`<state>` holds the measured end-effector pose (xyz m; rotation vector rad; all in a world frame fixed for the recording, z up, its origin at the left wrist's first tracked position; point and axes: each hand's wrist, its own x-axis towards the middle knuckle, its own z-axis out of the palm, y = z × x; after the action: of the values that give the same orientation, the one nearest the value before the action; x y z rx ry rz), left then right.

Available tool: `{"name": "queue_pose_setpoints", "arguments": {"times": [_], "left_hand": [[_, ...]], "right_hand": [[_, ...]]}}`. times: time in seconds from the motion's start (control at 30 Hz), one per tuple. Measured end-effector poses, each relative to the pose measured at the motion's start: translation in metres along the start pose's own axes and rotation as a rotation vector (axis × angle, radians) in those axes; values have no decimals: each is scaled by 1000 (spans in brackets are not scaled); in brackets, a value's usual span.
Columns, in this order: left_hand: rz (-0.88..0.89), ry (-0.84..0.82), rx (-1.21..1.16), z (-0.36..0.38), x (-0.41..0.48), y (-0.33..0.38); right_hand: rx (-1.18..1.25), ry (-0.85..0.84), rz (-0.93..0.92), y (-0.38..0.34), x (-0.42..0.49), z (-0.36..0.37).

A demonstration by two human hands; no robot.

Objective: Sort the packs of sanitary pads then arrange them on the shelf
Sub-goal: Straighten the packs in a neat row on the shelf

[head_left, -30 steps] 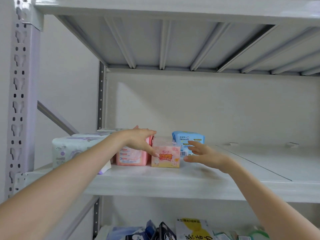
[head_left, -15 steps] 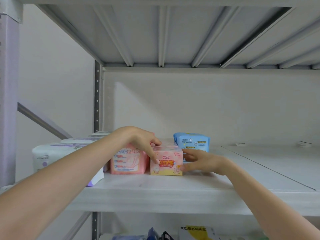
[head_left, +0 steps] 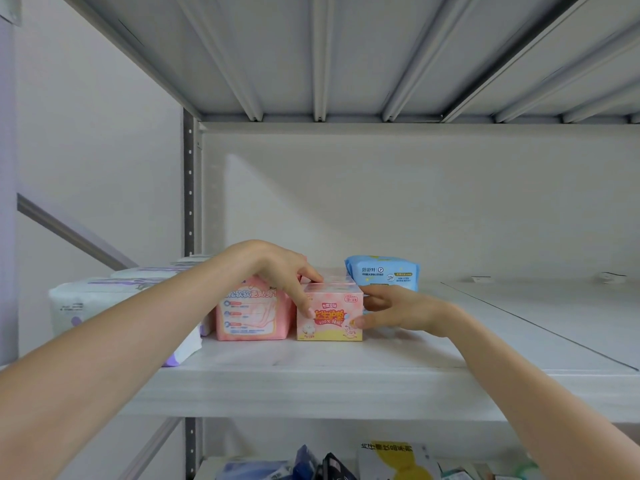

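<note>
A small pink and yellow pack point(head_left: 330, 315) stands on the white shelf point(head_left: 311, 375). My left hand point(head_left: 277, 271) lies over its top left corner, fingers curled down its front and top. My right hand point(head_left: 394, 311) grips its right side, thumb on the front lower corner. A larger pink pack point(head_left: 251, 313) stands touching it on the left. White and purple packs point(head_left: 104, 303) lie further left. A blue pack point(head_left: 384, 273) stands behind my right hand.
The shelf stretches bare to the right, with two small white clips point(head_left: 613, 277) near the back wall. The grey upright post point(head_left: 189, 188) stands at the back left. More packs point(head_left: 391, 459) lie on the shelf below.
My right hand has moved left from beside the small pink pack and taken hold of its right side. The left hand stays on its top left. The camera has come closer.
</note>
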<state>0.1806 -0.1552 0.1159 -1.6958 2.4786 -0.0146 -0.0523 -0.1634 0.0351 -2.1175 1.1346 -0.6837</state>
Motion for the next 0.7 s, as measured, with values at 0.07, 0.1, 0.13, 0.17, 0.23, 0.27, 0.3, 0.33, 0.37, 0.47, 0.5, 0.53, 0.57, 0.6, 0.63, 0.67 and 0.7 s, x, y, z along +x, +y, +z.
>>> {"name": "queue_pose_setpoints", "arguments": {"times": [0.07,0.1,0.13,0.17,0.23,0.27,0.3,0.33,0.37,0.47,0.5,0.53,0.57,0.6,0.63,0.67,0.7], "left_hand": [[2,1,-7,0,0,0],[-2,1,-10,0,0,0],[-6,0,-12,0,0,0],[-8,-1,-11,-1,0,0],[-5,-1,-11,-2,2,0],[-2,-1,-15,-3,3,0],[-4,-1,-20,-4,4,0],[-12,-1,-23,-5,6,0],[-26,-2,-22,-5,7,-1],[-74,-11,-26,-5,12,-2],[-84,-16,-27,-5,13,-1],[-90,-22,-27,-6,14,-1],[-95,-26,-27,-6,16,0],[-98,-31,-28,-6,17,0],[-99,-36,-30,-6,17,1],[-98,-40,-33,-6,18,1],[-97,-42,-35,-5,18,1]], "right_hand": [[5,-3,-1,0,0,0],[7,-5,-1,0,1,-1],[9,-9,-3,0,1,-1],[9,-13,-6,0,1,-1],[12,-19,-12,0,2,-1],[14,-20,-13,0,2,-1],[12,-19,-16,0,2,-1],[8,-16,-18,1,2,-1],[5,-12,-20,2,3,-1],[7,-8,-12,3,4,-1],[6,-12,-9,3,4,-2],[1,-16,-6,3,5,-2],[-4,-19,-4,3,6,-2],[-6,-20,-1,3,7,-2],[-2,-18,0,3,7,-3],[4,-17,1,4,7,-3],[8,-18,-1,4,7,-3]]}}
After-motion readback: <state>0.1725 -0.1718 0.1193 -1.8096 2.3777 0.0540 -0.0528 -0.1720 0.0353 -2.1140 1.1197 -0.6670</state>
